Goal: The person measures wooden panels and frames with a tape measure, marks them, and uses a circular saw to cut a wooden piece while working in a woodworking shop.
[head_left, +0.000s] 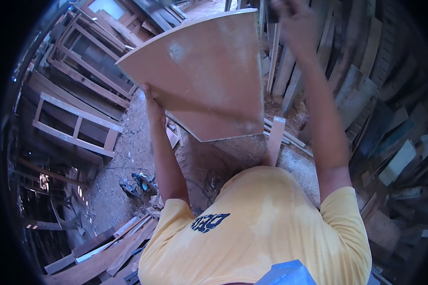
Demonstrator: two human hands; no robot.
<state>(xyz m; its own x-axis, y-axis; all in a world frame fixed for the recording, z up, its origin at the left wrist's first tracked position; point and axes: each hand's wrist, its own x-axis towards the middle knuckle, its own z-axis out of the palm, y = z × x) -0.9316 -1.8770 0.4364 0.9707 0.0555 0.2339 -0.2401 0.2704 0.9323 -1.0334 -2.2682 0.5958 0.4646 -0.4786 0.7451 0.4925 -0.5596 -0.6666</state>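
- The plywood panel is held up in the air in front of the person, well above the dirt floor
- Its broad reddish-brown face is turned toward the camera; the long axis runs from the lower right corner up toward the curved upper edge, which sweeps from the left corner to the top right
- The left hand grips the panel's lower left edge, thumb over the face, arm stretched up from the yellow shirt
- The right hand is raised high beside the panel's upper right edge, arm almost straight; it is blurred and I cannot tell whether it is closed on anything
- Wooden frames lean at left, stacked planks at right, a power tool lies on the floor
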